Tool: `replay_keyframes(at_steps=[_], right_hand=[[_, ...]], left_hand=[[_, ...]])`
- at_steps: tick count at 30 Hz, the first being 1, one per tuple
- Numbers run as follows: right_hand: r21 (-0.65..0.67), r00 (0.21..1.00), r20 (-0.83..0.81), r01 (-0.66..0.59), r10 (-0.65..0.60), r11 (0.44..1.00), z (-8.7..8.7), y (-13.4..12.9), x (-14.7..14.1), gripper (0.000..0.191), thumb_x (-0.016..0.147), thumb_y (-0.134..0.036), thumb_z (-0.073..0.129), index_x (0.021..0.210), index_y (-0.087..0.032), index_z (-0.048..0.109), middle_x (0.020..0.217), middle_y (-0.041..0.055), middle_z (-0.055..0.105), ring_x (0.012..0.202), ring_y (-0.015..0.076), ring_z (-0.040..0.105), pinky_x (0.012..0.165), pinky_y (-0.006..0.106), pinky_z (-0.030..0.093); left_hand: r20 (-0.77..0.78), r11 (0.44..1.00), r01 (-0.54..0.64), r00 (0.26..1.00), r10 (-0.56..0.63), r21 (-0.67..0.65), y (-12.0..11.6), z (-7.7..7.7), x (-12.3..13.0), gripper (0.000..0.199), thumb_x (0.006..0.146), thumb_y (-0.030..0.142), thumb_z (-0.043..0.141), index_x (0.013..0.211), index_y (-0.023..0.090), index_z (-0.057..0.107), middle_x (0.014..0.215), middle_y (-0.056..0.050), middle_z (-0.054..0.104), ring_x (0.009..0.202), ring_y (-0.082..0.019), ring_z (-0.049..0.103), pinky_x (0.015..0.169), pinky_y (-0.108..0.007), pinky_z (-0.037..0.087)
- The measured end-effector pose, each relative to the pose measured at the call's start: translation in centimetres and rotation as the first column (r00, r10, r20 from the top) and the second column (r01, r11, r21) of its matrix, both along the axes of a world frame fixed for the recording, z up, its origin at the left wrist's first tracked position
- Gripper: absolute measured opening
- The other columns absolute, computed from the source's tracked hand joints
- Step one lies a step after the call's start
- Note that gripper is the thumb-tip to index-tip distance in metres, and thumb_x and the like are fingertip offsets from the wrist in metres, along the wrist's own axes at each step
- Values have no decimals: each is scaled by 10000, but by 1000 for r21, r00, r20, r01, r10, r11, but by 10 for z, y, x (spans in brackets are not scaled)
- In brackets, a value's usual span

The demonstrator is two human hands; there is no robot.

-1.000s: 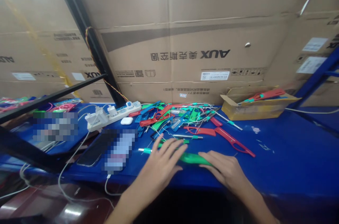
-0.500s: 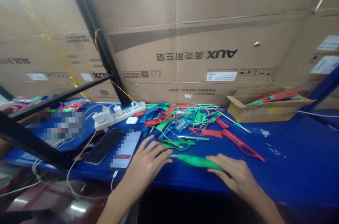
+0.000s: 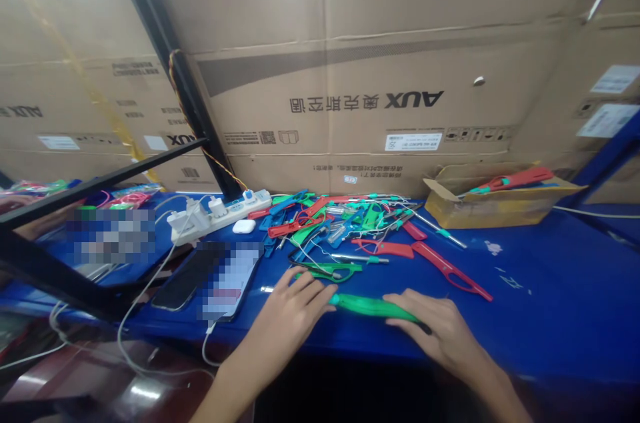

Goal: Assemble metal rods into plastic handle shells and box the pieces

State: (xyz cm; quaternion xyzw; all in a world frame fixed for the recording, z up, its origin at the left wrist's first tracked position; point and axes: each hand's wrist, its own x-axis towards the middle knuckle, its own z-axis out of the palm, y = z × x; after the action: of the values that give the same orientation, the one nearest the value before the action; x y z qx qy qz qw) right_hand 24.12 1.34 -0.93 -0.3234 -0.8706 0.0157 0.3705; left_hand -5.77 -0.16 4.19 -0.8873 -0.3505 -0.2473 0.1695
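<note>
A green long-necked lighter (image 3: 370, 307) lies crosswise between my hands, just above the front of the blue table. My left hand (image 3: 299, 299) is closed round its metal tube, with the tip showing past the fingers on the left. My right hand (image 3: 434, 321) grips the black-ended handle end between thumb and fingers. Right behind the left fingers lies a green lighter shell half (image 3: 345, 269) with a wire. Farther back is a pile of red, blue and green shells, metal tubes and wires (image 3: 340, 223). Two red shell pieces (image 3: 453, 269) lie at its right.
An open cardboard box (image 3: 493, 213) holding red lighters stands at the back right. Left of the pile are a white power strip (image 3: 220, 215), an earbud case (image 3: 244, 227) and two phones (image 3: 187, 279). A black metal post (image 3: 185, 89) rises at left. Another person's arm shows far left.
My left hand has slid along the tube up to the green body and now wraps it more closely. The view has shifted slightly; my right hand keeps its grip.
</note>
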Motion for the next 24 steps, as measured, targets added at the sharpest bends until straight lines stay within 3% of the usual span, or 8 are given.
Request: replay_keyframes(at_steps=[7, 14, 24], right_hand=[[22, 1000, -5, 11, -10, 1000, 2, 1, -1, 287, 1040, -393, 539, 1194, -231, 719, 1065, 48, 805, 934, 201, 781, 809, 275, 612], [53, 998, 24, 57, -58, 997, 6, 0, -2, 331, 1056, -426, 483, 1159, -242, 739, 1045, 38, 809, 926, 214, 787, 745, 270, 616], [49, 998, 10, 65, -65, 997, 3, -1, 2, 278, 1040, -393, 537, 1191, -243, 717, 1014, 31, 811, 912, 214, 783, 742, 279, 603]], left_hand=[[-8, 997, 31, 999, -31, 64, 3, -4, 12, 242, 1087, 201, 418, 1112, 130, 648, 870, -36, 700, 831, -203, 638, 898, -403, 489], [22, 996, 81, 997, -81, -44, 15, -15, 13, 212, 1074, 186, 434, 1088, 141, 641, 824, -24, 674, 792, -194, 634, 986, -465, 494], [-18, 997, 77, 997, -78, -28, 9, -10, 20, 248, 1066, 147, 397, 1115, 101, 636, 857, -47, 645, 826, -209, 604, 1063, -508, 472]])
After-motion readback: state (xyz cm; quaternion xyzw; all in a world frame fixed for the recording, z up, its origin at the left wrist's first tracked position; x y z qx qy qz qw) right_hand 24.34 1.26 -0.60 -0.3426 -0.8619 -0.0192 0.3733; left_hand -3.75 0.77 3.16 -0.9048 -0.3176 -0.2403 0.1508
